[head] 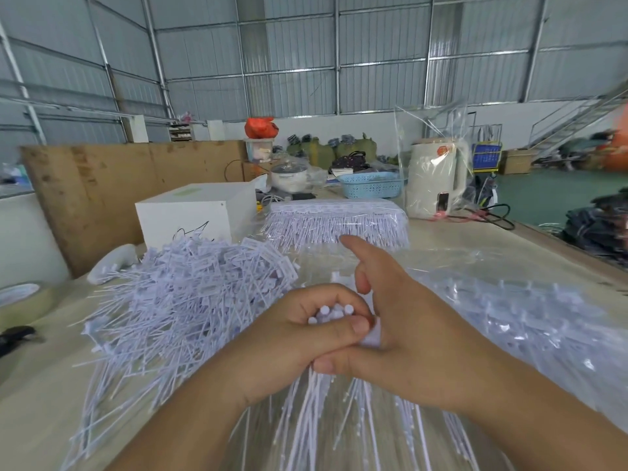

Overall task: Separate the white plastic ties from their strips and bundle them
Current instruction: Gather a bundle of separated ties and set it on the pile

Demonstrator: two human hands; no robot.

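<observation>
While we look down from head height, both our hands meet at the middle of the worktop.
Left hand: curled into a fist around a bundle of white ties; this grip is closed on it, thumb across the front.
Bundle: the rounded tie heads poke up out of the top of the fist; the thin tails fan out below it, toward us.
Right hand: laid against the left one, thumb pressed under the fist where the tails come out, forefinger pointing up and away, other fingers bent beside the heads. A small white piece shows between the two hands; we cannot tell whether this hand pinches it.
Loose pile: separated ties heaped on the worktop, just left of the hands.
Strips in clear plastic: lying to the right of the hands.
Stacked strips: farther back, beyond the fingertips.
White box: behind the loose pile.
Blue basket: far back, beside a wrapped white kettle.
</observation>
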